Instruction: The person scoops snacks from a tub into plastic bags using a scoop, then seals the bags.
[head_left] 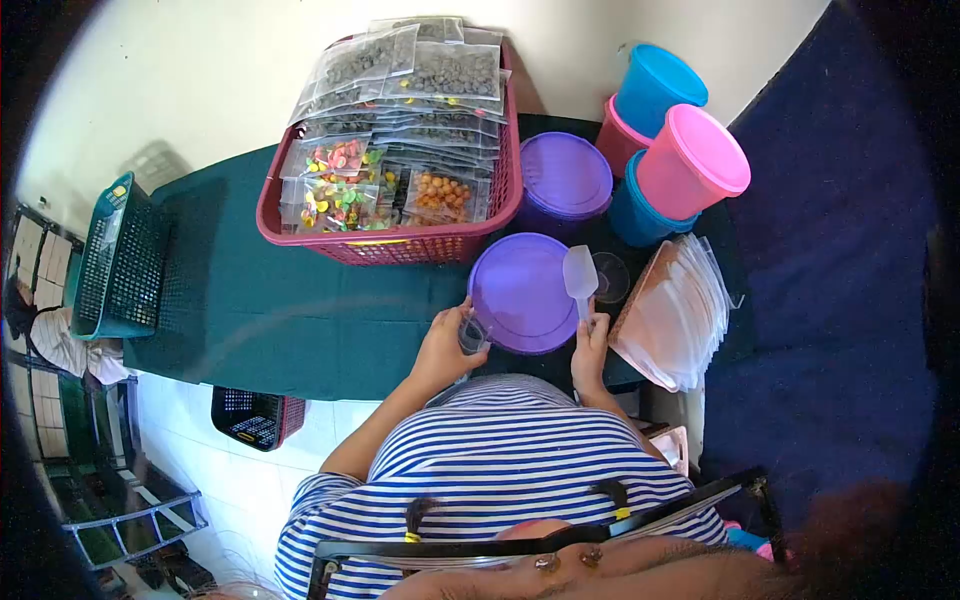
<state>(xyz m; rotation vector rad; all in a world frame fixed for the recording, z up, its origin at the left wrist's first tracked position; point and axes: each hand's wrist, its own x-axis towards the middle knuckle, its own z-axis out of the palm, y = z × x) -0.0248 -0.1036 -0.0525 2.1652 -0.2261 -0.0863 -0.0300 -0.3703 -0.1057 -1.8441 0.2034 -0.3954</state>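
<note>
My left hand (447, 347) is closed around a small clear plastic cup (471, 334), against the near left side of a tub with a purple lid (525, 300). In my right hand (590, 355) is a whitish scoop (580, 272), its blade pointing away from me over the lid's right edge. That hand is at the near right side of the tub. The lid sits on the tub, so its contents are hidden. Just right of the scoop is a clear round plastic piece (611, 278), hard to make out against the cloth.
A maroon basket (400, 245) of filled plastic packets stands behind on the green-covered table (330, 330). Another purple-lidded tub (566, 175) and stacked pink (693, 165) and blue tubs (655, 90) are behind right. A box of clear bags (675, 320) sits right; a green basket (120, 265) stands left.
</note>
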